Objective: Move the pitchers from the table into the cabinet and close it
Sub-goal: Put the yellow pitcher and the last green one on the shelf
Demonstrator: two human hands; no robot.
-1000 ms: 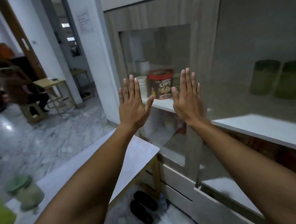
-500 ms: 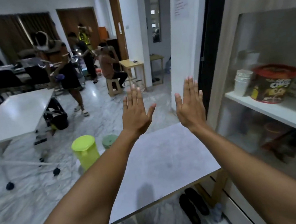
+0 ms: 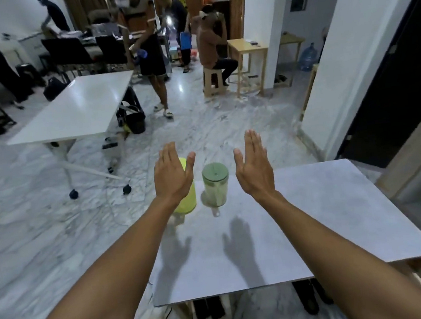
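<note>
Two pitchers stand at the far left end of the grey table [image 3: 314, 216]. The yellow-green pitcher [image 3: 189, 199] is partly hidden behind my left hand [image 3: 172, 176]. Just right of it is the clear pitcher with a dull green lid [image 3: 216, 184], its handle towards me. My right hand [image 3: 253, 166] hovers just right of that pitcher. Both hands are flat, fingers up, empty and above the table. Only the cabinet's edge [image 3: 413, 174] shows at the right.
A white table on castors [image 3: 76, 108] stands across the marble floor at the left. Several people stand and sit at the back, near a small wooden table [image 3: 247, 49]. Shoes [image 3: 309, 297] and cables lie under the grey table. A white pillar [image 3: 344, 62] is at the right.
My view has swung left, from the cabinet shelves to the table and room. Both pitchers now sit centred between my raised, empty hands.
</note>
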